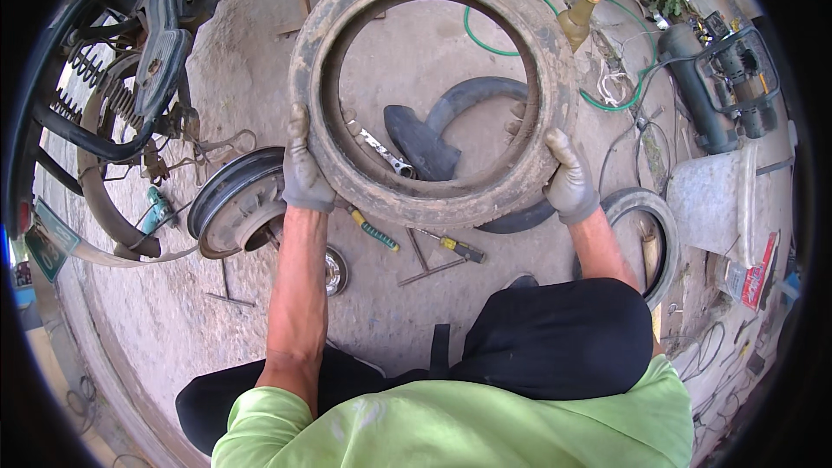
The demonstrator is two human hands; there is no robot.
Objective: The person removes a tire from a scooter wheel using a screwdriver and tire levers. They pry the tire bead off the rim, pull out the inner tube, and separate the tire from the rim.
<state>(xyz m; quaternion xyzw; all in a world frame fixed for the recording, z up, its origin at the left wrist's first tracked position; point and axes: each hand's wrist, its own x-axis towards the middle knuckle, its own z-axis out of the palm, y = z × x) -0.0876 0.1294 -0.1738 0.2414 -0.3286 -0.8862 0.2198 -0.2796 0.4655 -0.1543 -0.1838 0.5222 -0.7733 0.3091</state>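
Between my two hands is a worn, dusty black tire (555,78), lifted off the ground with its opening toward me. My left hand (305,173), in a grey glove, grips its left side with the thumb on the outer face. On the opposite side my right hand (569,180), gloved the same, has its thumb on the outside. Fingertips of both hands show inside the opening. Through the ring I see a black inner tube (423,143) and a shiny wrench (381,152). Beneath the tire lie a green-and-yellow screwdriver (374,230) and a yellow-and-black screwdriver (462,248).
A wheel rim (234,199) lies at the left, beside a motorcycle (160,61). A T-handled tool (431,272) is near my feet. To the right are a second tire (671,238), a whitish bucket (715,195), a bottle (579,24) and a pump-like cylinder (696,91).
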